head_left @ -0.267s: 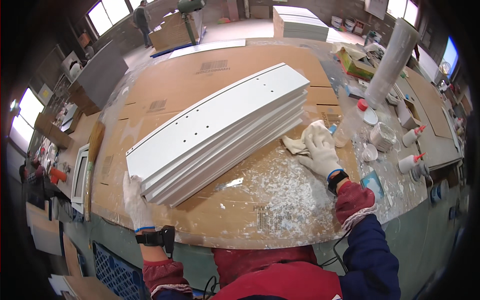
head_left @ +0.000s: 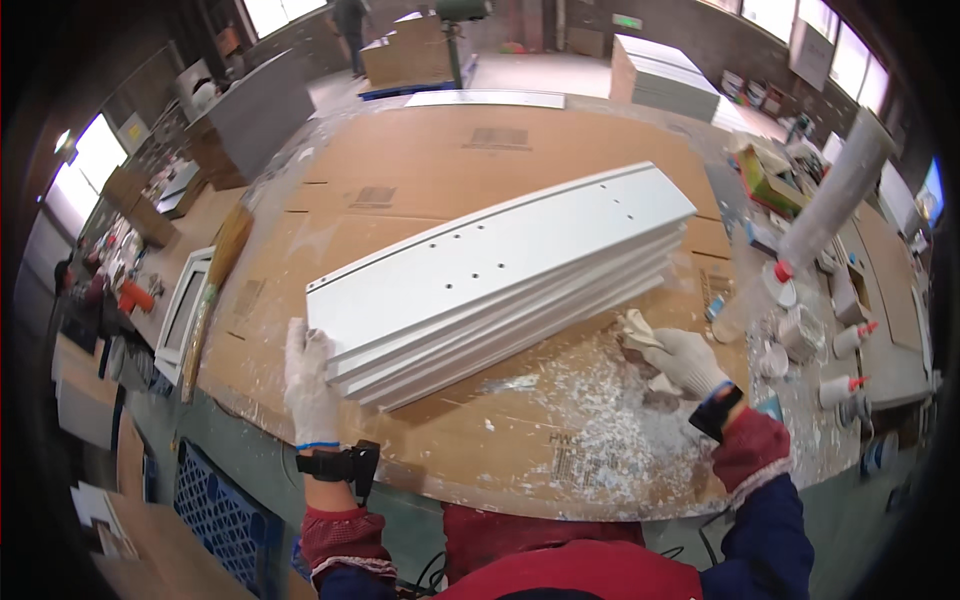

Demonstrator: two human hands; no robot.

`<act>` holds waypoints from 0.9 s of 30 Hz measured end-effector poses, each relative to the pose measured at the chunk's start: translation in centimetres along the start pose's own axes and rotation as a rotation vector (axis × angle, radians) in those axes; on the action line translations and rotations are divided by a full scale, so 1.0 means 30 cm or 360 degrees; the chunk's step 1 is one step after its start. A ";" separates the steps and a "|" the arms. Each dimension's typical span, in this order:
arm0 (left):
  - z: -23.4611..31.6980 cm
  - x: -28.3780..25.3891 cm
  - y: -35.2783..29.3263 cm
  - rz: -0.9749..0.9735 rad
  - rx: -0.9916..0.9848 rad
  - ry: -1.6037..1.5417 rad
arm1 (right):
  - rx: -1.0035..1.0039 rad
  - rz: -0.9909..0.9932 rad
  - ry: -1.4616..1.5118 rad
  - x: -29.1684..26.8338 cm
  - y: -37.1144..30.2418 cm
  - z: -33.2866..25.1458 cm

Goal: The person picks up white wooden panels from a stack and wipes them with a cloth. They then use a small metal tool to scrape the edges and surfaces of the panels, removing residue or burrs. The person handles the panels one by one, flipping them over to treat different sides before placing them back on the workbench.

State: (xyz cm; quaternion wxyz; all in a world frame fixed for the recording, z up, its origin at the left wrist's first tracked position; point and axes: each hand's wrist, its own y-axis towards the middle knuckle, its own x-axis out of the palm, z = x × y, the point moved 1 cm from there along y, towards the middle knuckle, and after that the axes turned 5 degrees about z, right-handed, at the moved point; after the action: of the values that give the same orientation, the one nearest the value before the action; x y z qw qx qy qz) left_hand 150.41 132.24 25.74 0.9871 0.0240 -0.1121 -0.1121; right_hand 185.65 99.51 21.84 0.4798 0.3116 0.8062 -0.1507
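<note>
Our gloved left hand (head_left: 308, 385) lies flat, fingers extended, against the near end of the stack of white panels (head_left: 505, 275) on the cardboard-covered bench (head_left: 420, 170). Our right hand (head_left: 685, 362) grips a crumpled cloth (head_left: 635, 335) beside the stack's near edge.

Panel stack (head_left: 500, 275) on cardboard-covered table (head_left: 420, 160); bottles (head_left: 845, 345) right; crate (head_left: 225, 515) below left.

I see flattened brown cardboard (head_left: 420, 190) covering the table, with dark printed label blocks (head_left: 497, 138) on it. A green-and-yellow box (head_left: 768, 178) sits far right, and a blue-lit screen (head_left: 931, 190) glows at the right edge.
</note>
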 end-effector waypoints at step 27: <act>-0.011 0.031 0.001 0.0005 0.0084 0.0094 | 0.0082 0.0530 -0.0630 -0.252 0.634 -0.095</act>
State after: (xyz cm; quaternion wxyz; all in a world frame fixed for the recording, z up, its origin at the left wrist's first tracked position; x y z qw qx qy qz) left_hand 151.38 132.05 25.63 0.9891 0.0531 -0.0859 -0.1067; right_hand 198.63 112.83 30.88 0.6382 0.4166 0.6302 -0.1482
